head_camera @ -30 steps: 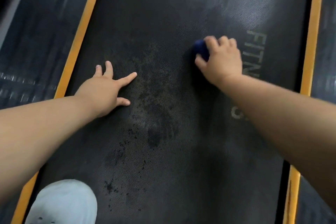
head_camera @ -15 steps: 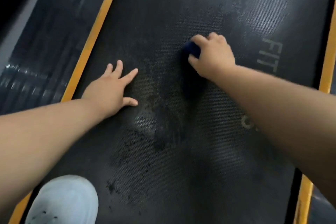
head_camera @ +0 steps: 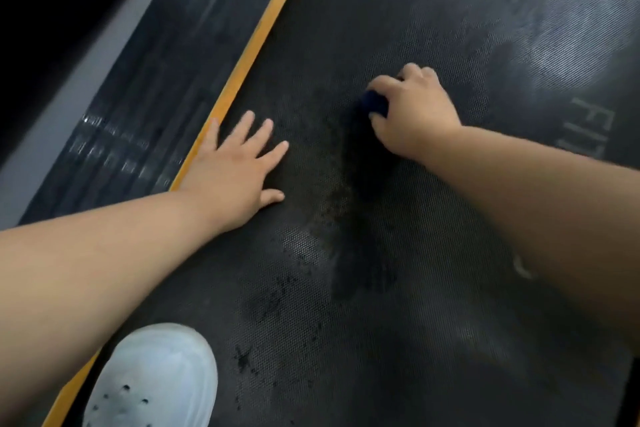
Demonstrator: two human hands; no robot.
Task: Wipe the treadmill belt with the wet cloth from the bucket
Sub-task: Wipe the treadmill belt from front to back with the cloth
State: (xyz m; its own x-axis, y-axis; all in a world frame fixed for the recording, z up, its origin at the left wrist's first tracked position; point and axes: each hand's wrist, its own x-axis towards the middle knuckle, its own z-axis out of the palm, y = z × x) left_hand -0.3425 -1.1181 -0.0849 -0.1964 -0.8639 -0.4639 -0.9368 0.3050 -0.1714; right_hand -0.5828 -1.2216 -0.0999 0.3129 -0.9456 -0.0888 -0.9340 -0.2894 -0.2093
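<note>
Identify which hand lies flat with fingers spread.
The left hand, flat on the belt beside the yellow strip; the right hand instead curls round the blue cloth.

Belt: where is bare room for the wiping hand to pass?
Bare belt lies beyond the right hand and cloth, across to the yellow strip; also the near stretch right of the shoe. Tight between the left hand and the cloth.
</note>
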